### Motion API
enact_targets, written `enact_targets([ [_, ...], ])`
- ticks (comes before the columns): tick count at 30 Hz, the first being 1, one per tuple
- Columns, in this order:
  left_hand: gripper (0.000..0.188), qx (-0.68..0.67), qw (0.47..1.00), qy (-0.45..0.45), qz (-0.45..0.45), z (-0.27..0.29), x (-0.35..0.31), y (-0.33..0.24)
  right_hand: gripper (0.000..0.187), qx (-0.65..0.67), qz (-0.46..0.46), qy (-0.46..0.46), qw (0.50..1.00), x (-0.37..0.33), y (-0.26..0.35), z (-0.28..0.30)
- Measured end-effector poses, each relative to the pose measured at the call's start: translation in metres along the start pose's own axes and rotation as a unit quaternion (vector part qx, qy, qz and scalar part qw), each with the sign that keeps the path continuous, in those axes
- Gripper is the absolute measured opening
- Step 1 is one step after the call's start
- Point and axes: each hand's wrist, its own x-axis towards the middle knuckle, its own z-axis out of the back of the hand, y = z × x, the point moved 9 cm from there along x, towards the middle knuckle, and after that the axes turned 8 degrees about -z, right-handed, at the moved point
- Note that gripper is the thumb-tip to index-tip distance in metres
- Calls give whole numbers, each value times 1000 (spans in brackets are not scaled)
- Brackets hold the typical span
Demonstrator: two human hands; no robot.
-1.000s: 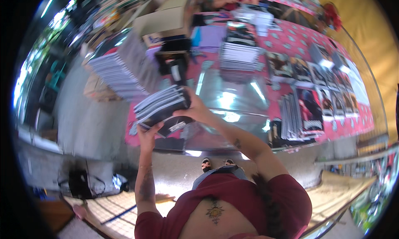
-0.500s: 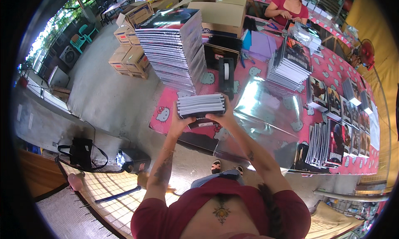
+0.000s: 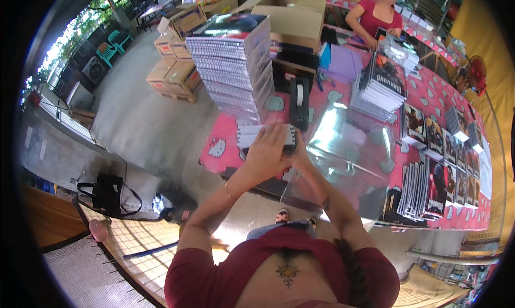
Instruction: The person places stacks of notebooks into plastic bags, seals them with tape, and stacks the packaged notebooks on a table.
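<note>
A small stack of notebooks (image 3: 248, 134), white page edges up, stands at the near edge of the pink table. Across its top and front face lies my left hand (image 3: 267, 152), fingers stretched out flat. My right hand (image 3: 298, 153) is closed round the stack's right end; its fingers are partly hidden. Just beyond sits a black tape dispenser (image 3: 299, 107) with a white roll. To the left rises a tall pile of spiral-bound notebooks (image 3: 228, 72). Clear plastic sheets (image 3: 348, 147) spread out to the right of my hands.
More notebook stacks stand on the pink patterned tablecloth (image 3: 429, 96), with a leaning spiral-bound group (image 3: 416, 190) at the near right. Open cardboard boxes (image 3: 295, 21) are behind the tall pile. A co-worker in a red top (image 3: 381, 18) handles something dark across the table. A red fan (image 3: 476, 75) stands far right.
My left hand has left the stack's left end and now lies flat over its top and front. My right hand stays at the right end. The whole view has shifted slightly.
</note>
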Motion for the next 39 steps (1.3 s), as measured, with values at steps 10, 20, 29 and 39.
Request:
enact_targets([
  [10,115,102,994,-3,29,22,-24,41,87,-137,-18,-8,990,2,20,-2],
  [20,72,101,994,28,-11,29,-4,47,95,-188,17,0,982,-5,64,9],
  [29,64,-502,828,-118,219,-92,15,35,64,30,-228,-207,951,-157,41,162],
  [39,83,-296,903,42,308,-233,76,-31,26,45,-284,-294,912,-213,61,311],
])
